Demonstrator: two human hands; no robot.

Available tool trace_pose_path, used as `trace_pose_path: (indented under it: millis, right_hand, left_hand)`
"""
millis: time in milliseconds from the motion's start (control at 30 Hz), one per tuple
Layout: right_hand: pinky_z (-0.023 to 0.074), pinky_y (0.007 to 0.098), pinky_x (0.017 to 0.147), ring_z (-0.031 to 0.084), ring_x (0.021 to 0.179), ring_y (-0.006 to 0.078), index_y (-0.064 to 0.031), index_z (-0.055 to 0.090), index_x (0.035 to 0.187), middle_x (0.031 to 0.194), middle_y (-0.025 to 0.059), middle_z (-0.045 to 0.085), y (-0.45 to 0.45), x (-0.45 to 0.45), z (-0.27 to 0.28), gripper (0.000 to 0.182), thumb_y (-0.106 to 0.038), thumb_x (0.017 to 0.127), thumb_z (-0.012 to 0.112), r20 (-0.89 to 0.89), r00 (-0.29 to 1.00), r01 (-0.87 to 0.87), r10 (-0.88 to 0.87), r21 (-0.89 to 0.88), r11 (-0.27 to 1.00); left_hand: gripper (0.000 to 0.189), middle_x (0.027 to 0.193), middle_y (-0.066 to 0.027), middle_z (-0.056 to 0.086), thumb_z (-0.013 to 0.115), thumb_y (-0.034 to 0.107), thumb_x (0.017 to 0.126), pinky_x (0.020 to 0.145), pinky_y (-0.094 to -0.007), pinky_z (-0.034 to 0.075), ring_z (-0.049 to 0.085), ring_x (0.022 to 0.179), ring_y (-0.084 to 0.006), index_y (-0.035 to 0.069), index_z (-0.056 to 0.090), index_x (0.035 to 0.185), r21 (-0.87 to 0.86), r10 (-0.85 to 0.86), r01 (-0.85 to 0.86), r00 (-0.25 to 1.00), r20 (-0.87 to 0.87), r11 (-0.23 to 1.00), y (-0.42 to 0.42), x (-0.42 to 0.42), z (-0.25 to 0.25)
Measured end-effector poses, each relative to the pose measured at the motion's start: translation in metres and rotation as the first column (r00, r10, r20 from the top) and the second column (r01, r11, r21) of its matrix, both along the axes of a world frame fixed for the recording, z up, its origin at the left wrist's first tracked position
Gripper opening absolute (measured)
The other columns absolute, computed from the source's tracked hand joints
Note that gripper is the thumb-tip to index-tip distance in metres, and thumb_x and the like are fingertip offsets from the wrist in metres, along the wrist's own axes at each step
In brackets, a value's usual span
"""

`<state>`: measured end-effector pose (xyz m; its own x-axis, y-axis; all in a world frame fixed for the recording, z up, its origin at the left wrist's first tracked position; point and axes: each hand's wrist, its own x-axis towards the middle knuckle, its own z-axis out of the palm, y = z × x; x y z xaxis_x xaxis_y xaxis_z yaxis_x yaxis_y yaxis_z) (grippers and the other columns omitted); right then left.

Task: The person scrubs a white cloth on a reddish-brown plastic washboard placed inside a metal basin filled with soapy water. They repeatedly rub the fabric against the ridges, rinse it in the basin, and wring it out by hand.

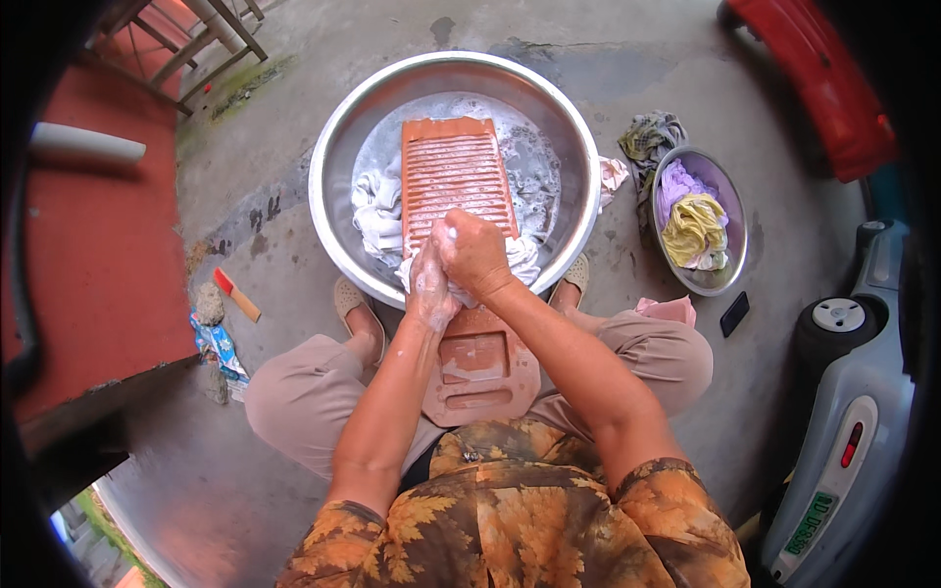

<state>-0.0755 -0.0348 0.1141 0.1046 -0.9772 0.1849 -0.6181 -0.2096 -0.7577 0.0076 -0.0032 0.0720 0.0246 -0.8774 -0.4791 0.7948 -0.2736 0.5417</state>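
Observation:
A brown ribbed washboard point(459, 176) leans in a large round metal basin point(331, 220) of sudsy water, its lower end resting between my legs. My left hand point(428, 283), wet with suds, presses on white cloth point(522, 257) over the board near the basin's front rim. My right hand point(474, 250) is curled into a fist and touches my left hand, also at the cloth. The hands partly hide the cloth between them. More white cloth point(378, 213) lies in the water left of the board.
At right stand a smaller metal basin point(742, 250) of purple and yellow cloths, dark cloth point(650, 140), a phone point(734, 314) and a parked vehicle point(845, 382). A red-bristled brush point(237, 294) and a blue packet point(217, 345) lie left, beside a red ledge point(95, 257).

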Motion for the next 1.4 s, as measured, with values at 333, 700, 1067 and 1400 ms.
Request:
trace_pose_path:
  millis: [333,700,1067,1400]
  right_hand:
    - [0.0466,0.0328,0.069,0.058,0.074,0.0235,-0.0008,0.06,0.093,0.08,0.0154,0.061,-0.043,-0.076,0.017,0.027,-0.018,0.073,0.067,0.177,0.934,-0.355,0.31,0.388,0.85]
    - [0.0538,0.0257,0.049,0.058,0.082,0.0137,-0.0053,0.046,0.116,0.098,0.0091,0.056,-0.049,-0.062,0.046,0.036,-0.006,0.082,0.058,0.772,0.619,-0.35,-0.149,0.44,0.827]
    - [0.0471,0.0394,0.063,0.058,0.074,0.0335,-0.0062,0.055,0.088,0.078,0.0141,0.058,0.038,0.017,0.03,0.022,-0.02,0.075,0.066,-0.059,0.967,-0.256,0.249,-0.166,0.952]
    - [0.0448,0.0445,0.058,0.057,0.066,0.0362,-0.0067,0.05,0.077,0.066,0.0148,0.051,0.038,0.026,0.032,0.019,-0.024,0.083,0.056,-0.058,0.978,-0.203,0.198,-0.079,0.976]
  left_hand:
    - [0.028,0.102,-0.0118,0.059,0.042,0.024,0.094,0.084,-0.0389,0.048,0.058,0.095,-0.0229,0.002,0.05,0.107,-0.177,0.104,-0.089,0.992,0.078,0.98,-0.03,0.036,0.045]
    - [0.035,0.107,-0.0089,0.056,0.058,0.014,0.086,0.087,-0.0307,0.044,0.055,0.098,-0.0158,0.001,0.048,0.117,-0.072,-0.36,0.414,0.856,0.372,0.908,-0.022,0.045,0.033]
    - [0.045,0.106,-0.0082,0.056,0.045,0.038,0.091,0.077,-0.0314,0.051,0.057,0.096,-0.0207,0.004,0.045,0.119,-0.388,-0.365,0.171,0.778,-0.511,0.906,-0.02,0.035,-0.019]
    - [0.042,0.096,-0.0062,0.056,0.042,0.042,0.091,0.076,-0.0297,0.049,0.056,0.09,-0.0177,0.007,0.048,0.113,-0.06,-0.063,0.053,0.983,-0.173,0.997,-0.009,0.025,0.03]
